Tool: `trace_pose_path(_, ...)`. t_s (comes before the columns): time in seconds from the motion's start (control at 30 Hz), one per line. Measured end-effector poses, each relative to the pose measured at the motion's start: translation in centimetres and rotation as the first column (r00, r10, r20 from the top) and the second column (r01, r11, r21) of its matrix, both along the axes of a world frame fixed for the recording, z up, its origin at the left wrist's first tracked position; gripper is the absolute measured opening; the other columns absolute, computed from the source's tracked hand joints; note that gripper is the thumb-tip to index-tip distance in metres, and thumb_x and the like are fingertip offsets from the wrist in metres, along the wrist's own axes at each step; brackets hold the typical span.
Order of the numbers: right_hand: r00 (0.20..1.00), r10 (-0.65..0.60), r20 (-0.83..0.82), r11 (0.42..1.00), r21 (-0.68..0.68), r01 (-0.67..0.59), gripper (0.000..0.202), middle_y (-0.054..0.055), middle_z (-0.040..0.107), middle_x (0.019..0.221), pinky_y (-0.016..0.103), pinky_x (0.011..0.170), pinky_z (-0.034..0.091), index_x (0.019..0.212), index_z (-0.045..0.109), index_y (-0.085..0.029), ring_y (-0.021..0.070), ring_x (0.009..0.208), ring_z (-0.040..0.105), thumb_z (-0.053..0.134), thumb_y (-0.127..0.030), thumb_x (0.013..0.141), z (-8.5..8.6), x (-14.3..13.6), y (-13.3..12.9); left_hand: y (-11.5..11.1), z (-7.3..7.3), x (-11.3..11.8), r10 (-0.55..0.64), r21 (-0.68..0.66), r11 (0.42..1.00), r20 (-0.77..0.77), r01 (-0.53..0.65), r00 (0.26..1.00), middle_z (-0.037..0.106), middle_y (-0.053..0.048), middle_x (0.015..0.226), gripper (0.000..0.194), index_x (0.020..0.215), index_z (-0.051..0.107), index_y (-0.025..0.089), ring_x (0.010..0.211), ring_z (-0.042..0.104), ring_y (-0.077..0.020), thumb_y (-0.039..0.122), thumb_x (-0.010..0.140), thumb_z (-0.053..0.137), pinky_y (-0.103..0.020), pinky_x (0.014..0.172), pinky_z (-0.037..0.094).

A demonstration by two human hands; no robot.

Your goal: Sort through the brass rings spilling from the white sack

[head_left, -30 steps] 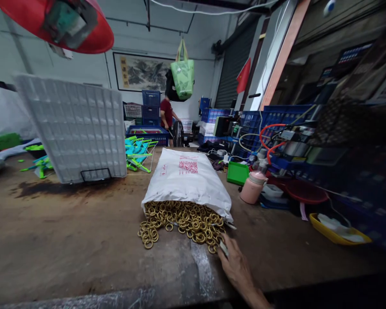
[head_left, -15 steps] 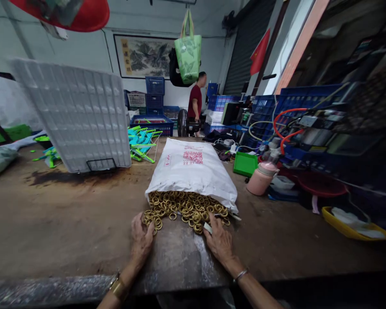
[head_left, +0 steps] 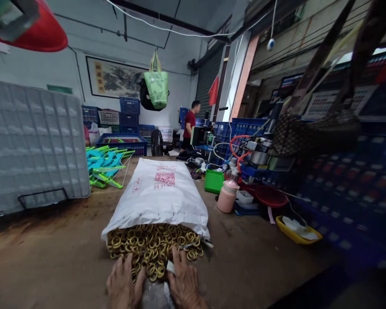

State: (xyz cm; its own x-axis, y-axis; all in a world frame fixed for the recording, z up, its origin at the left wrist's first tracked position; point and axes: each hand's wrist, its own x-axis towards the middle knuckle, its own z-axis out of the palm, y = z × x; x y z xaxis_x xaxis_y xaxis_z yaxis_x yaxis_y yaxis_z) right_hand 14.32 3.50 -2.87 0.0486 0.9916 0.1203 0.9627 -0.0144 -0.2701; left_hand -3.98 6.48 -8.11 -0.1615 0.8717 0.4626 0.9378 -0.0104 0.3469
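Brass-coloured rings [head_left: 152,246] are heaped at the open mouth of a white sack [head_left: 159,195], which is laid flat on the brown worktable [head_left: 45,257]. The sack's long axis is run away from the viewer, with the mouth turned toward the near edge and the closed end toward the far wall. Red print is seen on its upper face. The rings are small, round and shiny, piled loosely and spilled a little onto the table in front of the mouth.

The 2 hands are set palm down at the near fringe of the pile, just beside each other. The left hand [head_left: 124,285] is spread flat with loose fingers laid on the rings, nothing being grasped. The right hand [head_left: 185,285] is rested likewise, and a small pale piece [head_left: 170,267] is seen by its index finger; whether it is pinched cannot be told.
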Motion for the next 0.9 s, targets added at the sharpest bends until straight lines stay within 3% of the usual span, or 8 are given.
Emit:
trace_pose_path(0.17, 0.992, 0.115, -0.057, 0.991, 0.071, -0.111, 0.063, 0.014, 0.049, 0.123, 0.033, 0.077, 0.045, 0.137, 0.032, -0.019, 0.0235, 0.096, 0.057, 0.046, -0.013, 0.076, 0.6, -0.8, -0.4, -1.4, 2.4, 2.1, -0.088, 0.015, 0.996, -0.001, 0.088, 0.996, 0.052, -0.021, 0.118, 0.044, 0.116, 0.051, 0.010, 0.113, 0.046, -0.0324, 0.036, 0.081, 0.044, -0.048, 0.090, 0.039)
trace_pose_path(0.33, 0.960, 0.225, -0.169, 0.956, 0.229, -0.184, 0.050, 0.011, 0.054, 0.110, 0.034, 0.074, 0.047, 0.127, 0.044, -0.019, 0.0224, 0.091, 0.056, 0.047, -0.018, 0.077, 0.1, -0.4, 0.1, -2.1, 3.8, 1.9, -0.179, 0.078, 0.983, 0.190, 0.166, 0.965, 0.051, -0.016, 0.115, 0.032, 0.110, 0.051, 0.014, 0.113, 0.044, -0.0283, 0.030, 0.083, 0.045, -0.050, 0.093, 0.038)
trace_pose_path(0.47, 0.902, 0.290, -0.319, 0.901, 0.408, -0.145, 0.043, 0.010, 0.053, 0.107, 0.034, 0.080, 0.047, 0.120, 0.048, -0.019, 0.0209, 0.097, 0.053, 0.047, -0.018, 0.077, -0.8, 0.4, 0.5, -2.5, 4.5, 1.4, -0.228, 0.176, 0.969, 0.376, 0.172, 0.898, 0.049, -0.011, 0.107, 0.020, 0.096, 0.054, 0.017, 0.108, 0.047, -0.0237, 0.028, 0.083, 0.045, -0.045, 0.091, 0.042)
trace_pose_path(0.57, 0.874, 0.281, -0.397, 0.888, 0.453, -0.079, 0.035, 0.010, 0.055, 0.103, 0.034, 0.082, 0.046, 0.113, 0.052, -0.018, 0.0200, 0.096, 0.053, 0.046, -0.019, 0.078, -1.0, 0.7, 1.2, -2.6, 4.9, 1.3, -0.239, 0.224, 0.963, 0.440, 0.152, 0.866, 0.050, -0.009, 0.098, 0.014, 0.086, 0.055, 0.017, 0.104, 0.048, -0.0227, 0.028, 0.083, 0.046, -0.044, 0.091, 0.042)
trace_pose_path(0.73, 0.898, 0.156, -0.412, 0.903, 0.429, 0.040, 0.032, 0.011, 0.057, 0.100, 0.033, 0.081, 0.044, 0.111, 0.054, -0.015, 0.0204, 0.092, 0.054, 0.043, -0.025, 0.082, 1.1, 1.1, 3.8, -1.7, 4.7, 0.3, -0.175, 0.289, 0.957, 0.455, 0.041, 0.873, 0.051, -0.010, 0.100, 0.020, 0.094, 0.052, 0.017, 0.103, 0.046, -0.0236, 0.031, 0.081, 0.048, -0.045, 0.093, 0.040)
trace_pose_path(0.9, 0.986, 0.096, -0.137, 0.978, 0.200, -0.067, 0.032, 0.008, 0.057, 0.093, 0.027, 0.069, 0.040, 0.113, 0.054, -0.018, 0.0172, 0.078, 0.055, 0.044, -0.029, 0.085, 3.3, 0.3, 5.7, 0.4, 4.6, -1.1, 0.007, 0.192, 0.978, 0.374, -0.085, 0.927, 0.044, -0.018, 0.122, 0.046, 0.121, 0.043, 0.014, 0.119, 0.037, -0.0291, 0.036, 0.081, 0.049, -0.052, 0.100, 0.031)
